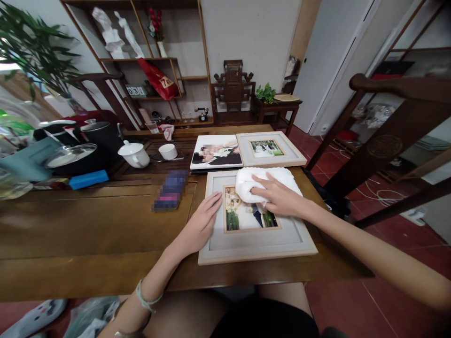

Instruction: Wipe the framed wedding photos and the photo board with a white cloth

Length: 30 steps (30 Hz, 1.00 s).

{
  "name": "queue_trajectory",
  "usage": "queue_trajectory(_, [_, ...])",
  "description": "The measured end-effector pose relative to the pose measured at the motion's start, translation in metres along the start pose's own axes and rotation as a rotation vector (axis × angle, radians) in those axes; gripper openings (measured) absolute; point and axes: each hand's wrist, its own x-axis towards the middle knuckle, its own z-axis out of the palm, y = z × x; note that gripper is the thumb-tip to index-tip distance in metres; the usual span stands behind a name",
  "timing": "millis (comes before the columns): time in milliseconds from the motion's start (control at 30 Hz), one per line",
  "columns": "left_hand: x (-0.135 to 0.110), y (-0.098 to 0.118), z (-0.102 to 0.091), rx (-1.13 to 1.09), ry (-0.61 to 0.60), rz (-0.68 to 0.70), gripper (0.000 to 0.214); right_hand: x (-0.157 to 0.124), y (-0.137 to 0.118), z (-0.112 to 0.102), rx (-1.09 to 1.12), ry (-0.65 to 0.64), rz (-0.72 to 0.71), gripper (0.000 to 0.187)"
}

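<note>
A picture frame with a pale wooden border and a small photo in its middle lies flat at the table's front edge. My left hand rests along its left side, fingers stretched out flat and close together, thumb hidden. In my right hand is a folded white cloth, fingers curled over it. The cloth bears on the upper part of the frame and covers the photo's top edge. Behind it lie a second framed photo and a photo panel, side by side.
A blurred-out phone-like object lies left of the frame on the wooden table. Farther left stand a white lidded cup, a small white cup, a blue box and a glass-lidded pot. A wooden chair stands at right.
</note>
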Motion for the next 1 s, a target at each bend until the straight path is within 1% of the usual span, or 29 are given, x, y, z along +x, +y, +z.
queue_trajectory(67, [0.0, 0.0, 0.001, 0.002, -0.003, -0.01, 0.048, -0.012, -0.017, -0.002, 0.058, -0.026, 0.005, 0.042])
queue_trajectory(200, [0.0, 0.0, 0.002, 0.01, -0.004, -0.024, 0.048, -0.047, -0.07, -0.012, 0.173, -0.079, -0.022, 0.044])
queue_trajectory(267, [0.0, -0.001, 0.002, 0.012, -0.006, -0.022, 0.048, -0.06, -0.093, -0.015, 0.228, -0.094, -0.062, 0.048])
queue_trajectory(333, [0.0, -0.001, 0.002, 0.008, -0.005, -0.016, 0.048, -0.067, -0.106, -0.014, 0.244, -0.09, -0.102, 0.05])
queue_trajectory(367, [0.001, -0.001, 0.002, 0.005, -0.003, -0.014, 0.048, -0.067, -0.107, -0.011, 0.234, -0.081, -0.114, 0.05])
queue_trajectory(400, [0.001, -0.002, 0.002, 0.001, -0.002, -0.012, 0.048, -0.065, -0.105, -0.008, 0.213, -0.068, -0.118, 0.049])
queue_trajectory(467, [0.001, -0.002, 0.001, -0.005, 0.0, -0.011, 0.048, -0.057, -0.092, 0.001, 0.151, -0.029, -0.097, 0.047])
queue_trajectory(567, [0.001, -0.001, 0.0, 0.001, -0.012, -0.023, 0.048, -0.037, -0.058, 0.01, 0.032, 0.035, -0.028, 0.045])
queue_trajectory(667, [0.001, 0.001, -0.001, 0.011, -0.028, -0.04, 0.048, -0.015, -0.02, 0.011, -0.064, 0.107, 0.059, 0.043])
queue_trajectory(767, [0.001, 0.002, -0.001, 0.008, -0.02, -0.033, 0.049, 0.007, 0.007, 0.008, -0.083, 0.166, 0.141, 0.041])
queue_trajectory(800, [0.001, 0.002, -0.001, 0.006, -0.017, -0.028, 0.049, 0.013, 0.012, 0.007, -0.078, 0.166, 0.156, 0.042])
queue_trajectory(867, [0.001, 0.002, -0.001, 0.005, -0.013, -0.017, 0.05, 0.023, 0.017, 0.005, -0.061, 0.125, 0.154, 0.044])
queue_trajectory(933, [0.001, 0.002, -0.001, 0.005, -0.013, -0.018, 0.05, 0.026, 0.014, 0.002, -0.029, 0.065, 0.115, 0.045])
queue_trajectory(1000, [0.001, 0.002, -0.001, 0.008, -0.017, -0.022, 0.049, 0.021, 0.005, 0.0, 0.015, 0.007, 0.058, 0.045])
